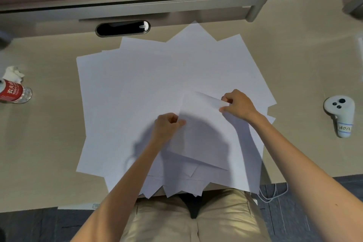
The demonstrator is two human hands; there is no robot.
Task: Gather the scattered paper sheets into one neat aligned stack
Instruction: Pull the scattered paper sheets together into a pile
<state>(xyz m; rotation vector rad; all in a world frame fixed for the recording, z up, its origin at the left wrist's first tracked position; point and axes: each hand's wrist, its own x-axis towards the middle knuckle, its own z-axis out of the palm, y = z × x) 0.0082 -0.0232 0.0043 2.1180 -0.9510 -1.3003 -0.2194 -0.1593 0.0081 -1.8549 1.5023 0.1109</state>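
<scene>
Several white paper sheets [149, 84] lie fanned and overlapping across the middle of the beige desk [49, 139]; some corners hang over the near edge. One sheet [206, 133] is lifted above the pile, tilted. My left hand [167, 124] pinches its left edge with curled fingers. My right hand [238, 104] pinches its far right corner, which curls upward.
A water bottle with a red label [14, 91] lies at the left edge beside a crumpled tissue [14, 73]. A white handheld controller [340, 114] lies on the right. A black cable slot [122, 28] and a partition rail sit behind the papers.
</scene>
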